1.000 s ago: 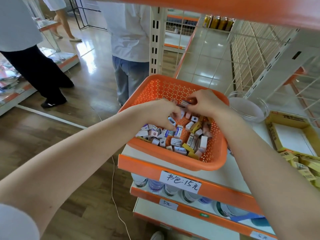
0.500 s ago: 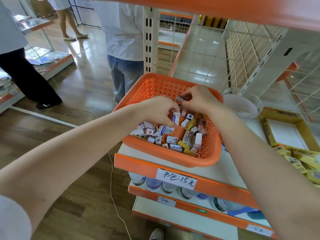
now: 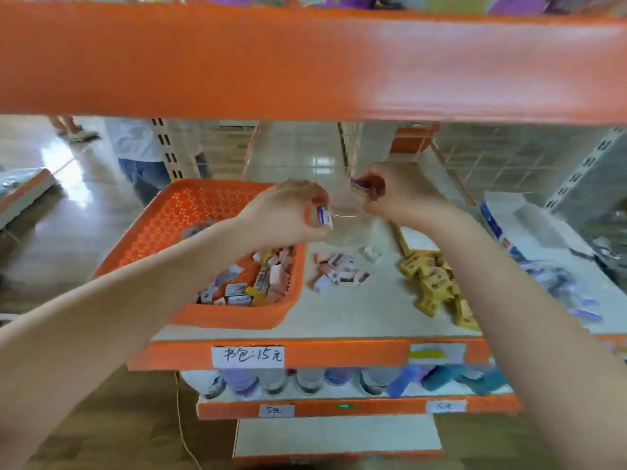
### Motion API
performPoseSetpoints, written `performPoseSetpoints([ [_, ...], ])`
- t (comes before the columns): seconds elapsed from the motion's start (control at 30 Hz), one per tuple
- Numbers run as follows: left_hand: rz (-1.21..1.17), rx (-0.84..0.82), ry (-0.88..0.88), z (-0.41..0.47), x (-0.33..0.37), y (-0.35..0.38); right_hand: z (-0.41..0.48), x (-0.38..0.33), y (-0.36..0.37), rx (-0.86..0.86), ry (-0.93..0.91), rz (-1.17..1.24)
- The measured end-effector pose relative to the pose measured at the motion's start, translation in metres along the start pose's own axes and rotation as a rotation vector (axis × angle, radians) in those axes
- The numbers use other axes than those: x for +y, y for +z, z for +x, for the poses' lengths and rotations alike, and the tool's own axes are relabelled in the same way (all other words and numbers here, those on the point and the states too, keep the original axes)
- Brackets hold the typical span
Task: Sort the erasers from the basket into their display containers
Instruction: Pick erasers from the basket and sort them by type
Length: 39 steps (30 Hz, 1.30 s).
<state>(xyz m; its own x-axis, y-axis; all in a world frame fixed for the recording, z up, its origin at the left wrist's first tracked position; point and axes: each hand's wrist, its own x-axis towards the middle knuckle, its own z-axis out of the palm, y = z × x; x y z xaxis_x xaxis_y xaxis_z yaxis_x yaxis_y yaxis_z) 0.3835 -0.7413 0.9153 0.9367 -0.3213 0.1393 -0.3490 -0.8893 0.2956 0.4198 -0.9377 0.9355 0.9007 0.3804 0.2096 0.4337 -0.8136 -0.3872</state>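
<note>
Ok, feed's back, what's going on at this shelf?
A person is sorting erasers at a shop shelf. The left hand pinches a purple-and-white eraser and the right hand grips a second eraser, both at the clear container beside the orange basket. Many erasers lie in the basket; a pink pile and a yellow pile sit on the shelf.

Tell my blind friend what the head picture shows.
The left hand pinches a white eraser, the right hand a dark eraser, beside a clear bowl on a shelf. Left sits an orange basket of erasers; pink erasers and yellow erasers lie loose nearby.
</note>
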Motion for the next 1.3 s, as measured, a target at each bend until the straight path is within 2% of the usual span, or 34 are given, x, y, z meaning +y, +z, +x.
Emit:
performPoseSetpoints([
  [0.13,-0.029,-0.017,0.160,0.033,0.074,0.030,-0.048,0.072,-0.038,0.014,0.139,-0.084],
  [0.3,-0.077,-0.094,0.322,0.068,0.158,0.073,-0.112,0.159,-0.076,0.009,0.170,-0.172],
  [0.5,-0.114,-0.181,0.371,0.096,0.232,0.128,-0.174,0.224,-0.097,0.004,0.244,-0.180],
  [0.67,-0.156,-0.232,0.280,0.099,0.264,0.162,-0.198,0.258,-0.073,-0.034,0.250,-0.118],
  [0.8,-0.138,-0.239,0.203,0.087,0.278,0.184,-0.209,0.270,-0.053,0.071,0.262,0.020],
  [1.07,-0.325,0.003,-0.059,0.063,0.312,0.222,-0.227,0.284,-0.032,0.141,0.223,0.179],
  [1.3,-0.355,0.122,-0.062,0.053,0.315,0.231,-0.228,0.292,-0.030,0.194,0.188,0.248],
])
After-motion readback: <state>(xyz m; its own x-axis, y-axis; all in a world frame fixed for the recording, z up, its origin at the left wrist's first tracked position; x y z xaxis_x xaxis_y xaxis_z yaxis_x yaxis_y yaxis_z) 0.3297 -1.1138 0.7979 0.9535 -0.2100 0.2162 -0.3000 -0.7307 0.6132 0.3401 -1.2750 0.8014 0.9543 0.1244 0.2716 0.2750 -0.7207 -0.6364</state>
